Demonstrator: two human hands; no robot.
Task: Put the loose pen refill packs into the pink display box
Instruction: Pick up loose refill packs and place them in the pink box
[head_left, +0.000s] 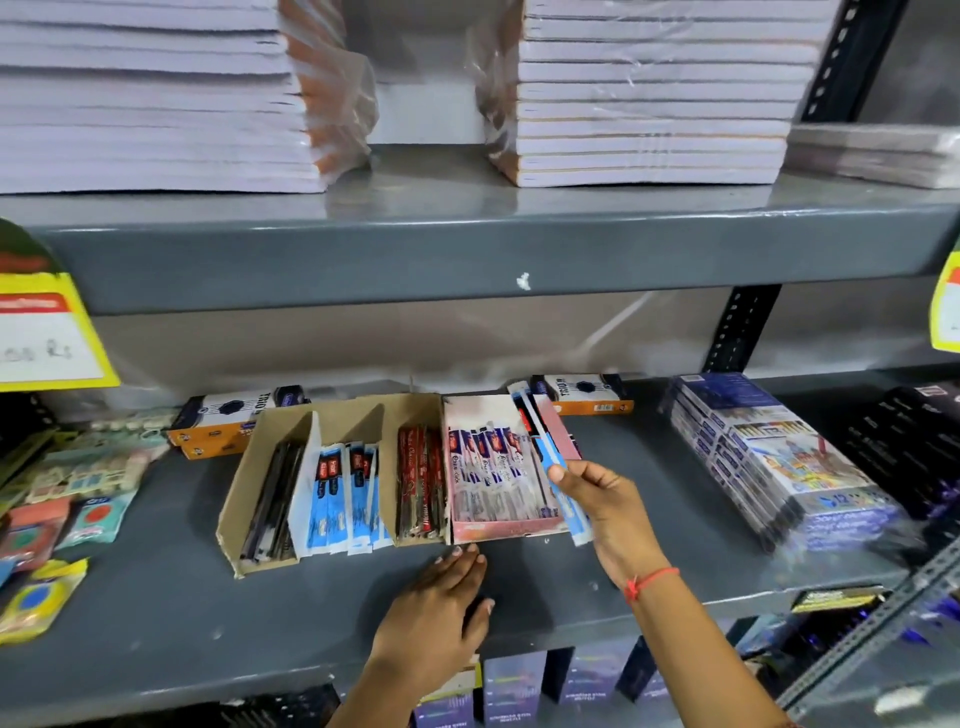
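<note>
The landmark here is the shallow pink cardboard display box (511, 527), which sits on the grey metal shelf (156, 613) with its near wall facing the person. Inside it a row of white, blue and red pen refill packs (488, 470) already lies side by side, filling most of the floor. At the box's right wall, the right hand (605, 512) pinches a thin blue-and-white refill pack (553, 465) between thumb and fingers; the pack lies along that wall, half over the rim, so it appears to be going in rather than already seated. Just in front of the box's near wall, the left hand (441, 605) rests flat on the shelf, fingers together, their tips close to or touching the wall, holding nothing; it seems to steady the box.

Touching the box's left wall stands a brown cardboard divider tray (270, 462) holding black, blue and red packs in its own compartments; those look sorted, not loose.

Judging by this, the task is well advanced. No other stray packs lie on the shelf around the box, so the one in hand may be among the last.
</note>
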